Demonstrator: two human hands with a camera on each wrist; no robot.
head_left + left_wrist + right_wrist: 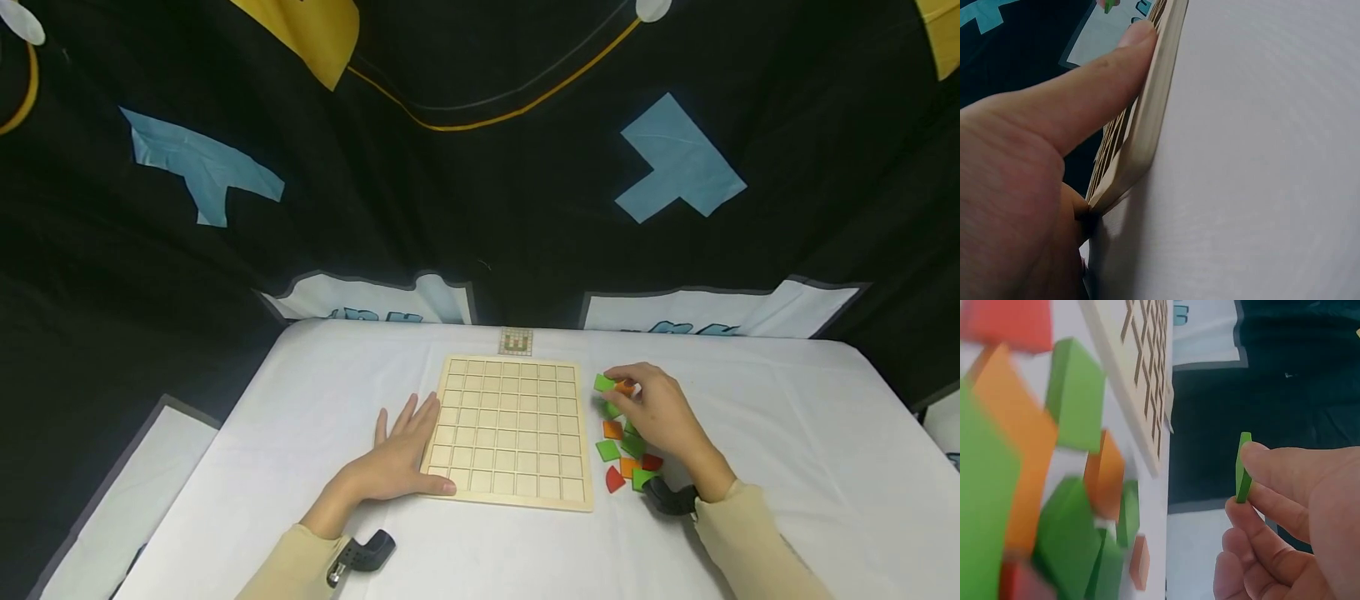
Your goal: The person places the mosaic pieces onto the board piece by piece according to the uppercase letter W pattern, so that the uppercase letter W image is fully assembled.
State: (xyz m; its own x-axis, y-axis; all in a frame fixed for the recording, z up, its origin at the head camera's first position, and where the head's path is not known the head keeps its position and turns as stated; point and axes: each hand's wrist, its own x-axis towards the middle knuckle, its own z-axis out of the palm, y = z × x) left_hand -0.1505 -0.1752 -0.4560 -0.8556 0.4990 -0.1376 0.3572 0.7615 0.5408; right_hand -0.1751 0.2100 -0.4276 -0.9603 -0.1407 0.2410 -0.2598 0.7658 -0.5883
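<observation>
A square wooden board (513, 429) with a grid of shallow cells lies flat on the white table. My left hand (397, 467) rests at its near left corner, fingers extended along the left side. In the left wrist view the thumb (1094, 87) lies over the board's rim (1157, 119). At the right of the board, my right hand (663, 412) pinches a thin green tile (1244, 467) between thumb and fingertips. Beneath that hand are scattered green, orange and red pieces, among them an orange tile (612, 430) and a red fan-shaped piece (615, 479); the hand hides some.
A small patterned square card (516, 341) lies behind the board's far edge. White cloth (322, 400) covers the table, and a black curtain (465, 217) with blue and yellow patches hangs behind it. A dark wrist device (367, 552) extends from the left sleeve.
</observation>
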